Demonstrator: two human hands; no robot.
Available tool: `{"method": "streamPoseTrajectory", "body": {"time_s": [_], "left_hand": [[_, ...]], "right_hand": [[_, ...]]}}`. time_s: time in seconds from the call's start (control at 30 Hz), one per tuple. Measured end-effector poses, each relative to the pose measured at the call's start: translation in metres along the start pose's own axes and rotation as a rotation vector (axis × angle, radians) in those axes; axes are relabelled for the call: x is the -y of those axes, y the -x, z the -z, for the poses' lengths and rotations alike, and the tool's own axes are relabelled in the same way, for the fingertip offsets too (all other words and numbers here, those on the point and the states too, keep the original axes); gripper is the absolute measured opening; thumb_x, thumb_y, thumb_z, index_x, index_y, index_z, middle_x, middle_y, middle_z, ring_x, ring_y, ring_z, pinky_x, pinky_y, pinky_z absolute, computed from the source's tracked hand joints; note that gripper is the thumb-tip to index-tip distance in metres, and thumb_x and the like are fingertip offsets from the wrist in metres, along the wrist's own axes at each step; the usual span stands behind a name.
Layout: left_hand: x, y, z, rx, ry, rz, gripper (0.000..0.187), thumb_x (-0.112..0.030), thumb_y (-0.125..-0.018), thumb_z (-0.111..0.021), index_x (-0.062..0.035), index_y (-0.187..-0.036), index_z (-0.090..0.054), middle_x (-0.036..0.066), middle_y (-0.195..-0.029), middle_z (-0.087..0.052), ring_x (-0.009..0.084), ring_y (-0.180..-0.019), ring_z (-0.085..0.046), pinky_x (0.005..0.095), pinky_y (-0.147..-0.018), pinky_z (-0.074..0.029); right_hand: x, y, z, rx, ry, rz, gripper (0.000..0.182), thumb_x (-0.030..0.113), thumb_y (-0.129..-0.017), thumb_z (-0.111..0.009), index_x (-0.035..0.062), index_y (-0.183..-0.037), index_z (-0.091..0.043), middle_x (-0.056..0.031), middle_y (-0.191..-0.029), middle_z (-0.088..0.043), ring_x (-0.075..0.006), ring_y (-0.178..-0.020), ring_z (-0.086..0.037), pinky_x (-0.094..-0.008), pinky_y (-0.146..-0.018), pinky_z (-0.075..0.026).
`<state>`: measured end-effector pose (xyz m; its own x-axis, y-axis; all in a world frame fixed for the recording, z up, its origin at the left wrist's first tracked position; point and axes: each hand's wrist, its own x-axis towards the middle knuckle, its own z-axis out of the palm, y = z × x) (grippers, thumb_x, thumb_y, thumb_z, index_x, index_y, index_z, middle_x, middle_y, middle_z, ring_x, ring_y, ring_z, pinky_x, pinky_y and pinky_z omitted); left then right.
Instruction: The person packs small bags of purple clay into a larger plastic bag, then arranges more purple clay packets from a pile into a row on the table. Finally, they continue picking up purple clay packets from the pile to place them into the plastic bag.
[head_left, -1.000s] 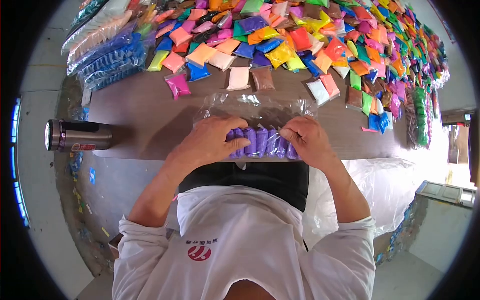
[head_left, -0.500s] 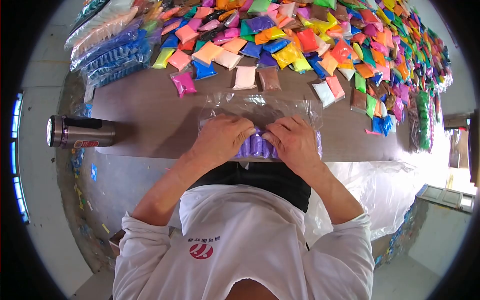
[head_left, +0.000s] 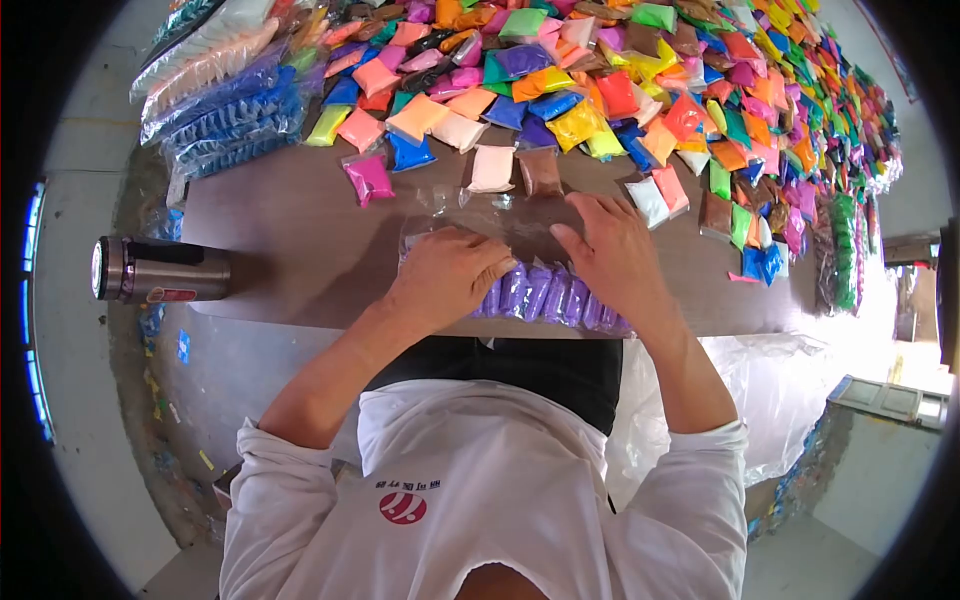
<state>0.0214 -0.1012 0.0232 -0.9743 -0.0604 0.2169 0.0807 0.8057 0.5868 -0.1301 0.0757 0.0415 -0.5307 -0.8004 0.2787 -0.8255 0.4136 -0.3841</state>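
A clear plastic bag with a row of small purple packets [head_left: 540,293] lies along the table's front edge. My left hand [head_left: 450,272] is closed on the bag's left part, thumb and fingers together near the upper edge of the packets. Its fingertips are partly hidden. Over the bag's right part is my right hand [head_left: 612,255], its thumb apart from the stretched fingers, with nothing seen in its grasp. The palm hides some packets at the right end. The bag's clear upper part [head_left: 440,200] lies crumpled beyond my left hand.
A big heap of colourful packets [head_left: 575,120] covers the table's far side and right. Stacked bagged rows [head_left: 235,115] stand at the far left. A steel flask [head_left: 165,269] lies at the table's left edge. Clear plastic sheeting [head_left: 760,390] hangs at the lower right.
My right hand has lifted off the bag's middle and moved right and away from me, its fingers opening. More purple packets show now. My left hand stays nearly in place.
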Motion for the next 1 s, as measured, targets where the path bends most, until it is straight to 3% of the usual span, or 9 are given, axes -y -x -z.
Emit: {"method": "streamPoseTrajectory", "body": {"time_s": [0.13, 0.23, 0.33, 0.43, 0.63, 0.73, 0.83, 0.93, 1.0], "left_hand": [[0.0, 0.002, 0.0, -0.012, 0.014, 0.011, 0.019, -0.024, -0.093, -0.064, -0.0059, -0.091, -0.067, 0.012, -0.089, -0.07, 0.0335, -0.083, -0.066, 0.0435, -0.077, -0.052], [0.004, 0.002, -0.003, -0.065, 0.029, -0.025, 0.02, -0.026, -0.091, -0.064, -0.007, -0.086, -0.066, 0.012, -0.081, -0.068, 0.0332, -0.078, -0.065, 0.044, -0.073, -0.052], [0.003, 0.001, -0.004, -0.079, 0.03, -0.033, 0.021, -0.027, -0.09, -0.064, -0.0074, -0.083, -0.066, 0.012, -0.077, -0.067, 0.0332, -0.076, -0.065, 0.0445, -0.07, -0.052], [0.001, 0.002, 0.0, -0.017, 0.015, 0.005, 0.02, -0.026, -0.091, -0.065, -0.0065, -0.087, -0.068, 0.011, -0.08, -0.068, 0.0327, -0.079, -0.066, 0.0435, -0.074, -0.052], [0.001, 0.002, -0.002, -0.026, 0.009, -0.003, 0.019, -0.024, -0.091, -0.065, -0.006, -0.088, -0.068, 0.012, -0.082, -0.068, 0.0328, -0.08, -0.066, 0.0439, -0.075, -0.053], [0.001, 0.003, -0.004, -0.051, 0.003, -0.004, 0.02, -0.026, -0.091, -0.064, -0.0063, -0.085, -0.067, 0.012, -0.08, -0.068, 0.0333, -0.079, -0.066, 0.0452, -0.073, -0.052], [-0.003, 0.002, -0.001, -0.055, 0.014, 0.001, 0.022, -0.026, -0.09, -0.064, -0.0062, -0.082, -0.066, 0.013, -0.079, -0.068, 0.0339, -0.079, -0.066, 0.0464, -0.072, -0.052], [-0.002, 0.003, -0.001, -0.045, 0.015, 0.004, 0.021, -0.025, -0.09, -0.064, -0.0053, -0.082, -0.064, 0.013, -0.078, -0.067, 0.0345, -0.078, -0.065, 0.0462, -0.071, -0.051], [-0.001, 0.004, -0.002, -0.045, 0.01, 0.003, 0.021, -0.024, -0.091, -0.064, -0.0048, -0.082, -0.064, 0.013, -0.078, -0.067, 0.035, -0.077, -0.065, 0.046, -0.071, -0.051]], "right_hand": [[0.004, -0.012, -0.013, 0.08, 0.162, -0.009, 0.038, 0.026, -0.084, -0.072, 0.0019, -0.112, -0.063, -0.0132, -0.106, -0.066, -0.0335, -0.106, -0.06, -0.049, -0.096, -0.042], [0.005, -0.019, -0.014, 0.083, 0.197, -0.034, 0.032, 0.025, -0.084, -0.072, 0.0048, -0.109, -0.066, -0.0139, -0.102, -0.066, -0.0333, -0.105, -0.061, -0.0497, -0.096, -0.042], [-0.003, -0.025, -0.015, 0.308, 0.106, -0.097, 0.021, 0.024, -0.086, -0.069, 0.0083, -0.1, -0.069, -0.0139, -0.1, -0.066, -0.0338, -0.106, -0.061, -0.0489, -0.096, -0.042], [-0.002, -0.024, -0.016, 0.14, 0.047, -0.014, 0.015, 0.021, -0.087, -0.068, 0.0059, -0.091, -0.069, -0.0147, -0.093, -0.067, -0.036, -0.094, -0.063, -0.0466, -0.085, -0.047], [0.009, -0.027, 0.002, 0.304, -0.186, -0.123, 0.016, 0.017, -0.089, -0.066, 0.0018, -0.094, -0.067, -0.0168, -0.084, -0.068, -0.0363, -0.082, -0.066, -0.0435, -0.071, -0.049], [0.005, -0.029, 0.008, 0.39, -0.25, -0.095, 0.028, 0.031, -0.091, -0.065, 0.0044, -0.096, -0.069, -0.0185, -0.093, -0.069, -0.0393, -0.091, -0.066, -0.0474, -0.078, -0.051], [0.005, -0.035, 0.014, 0.545, -0.28, -0.041, 0.039, 0.038, -0.088, -0.068, 0.003, -0.103, -0.071, -0.0194, -0.098, -0.07, -0.0379, -0.095, -0.066, -0.0459, -0.082, -0.051], [0.009, -0.039, 0.017, 0.633, -0.227, -0.054, 0.048, 0.042, -0.085, -0.071, 0.0014, -0.111, -0.07, -0.0196, -0.103, -0.07, -0.0361, -0.102, -0.066, -0.0446, -0.087, -0.05], [0.006, -0.039, 0.015, 0.644, -0.228, -0.008, 0.051, 0.04, -0.083, -0.074, -0.001, -0.112, -0.069, -0.0184, -0.099, -0.071, -0.0308, -0.097, -0.068, -0.0404, -0.084, -0.052]]}}
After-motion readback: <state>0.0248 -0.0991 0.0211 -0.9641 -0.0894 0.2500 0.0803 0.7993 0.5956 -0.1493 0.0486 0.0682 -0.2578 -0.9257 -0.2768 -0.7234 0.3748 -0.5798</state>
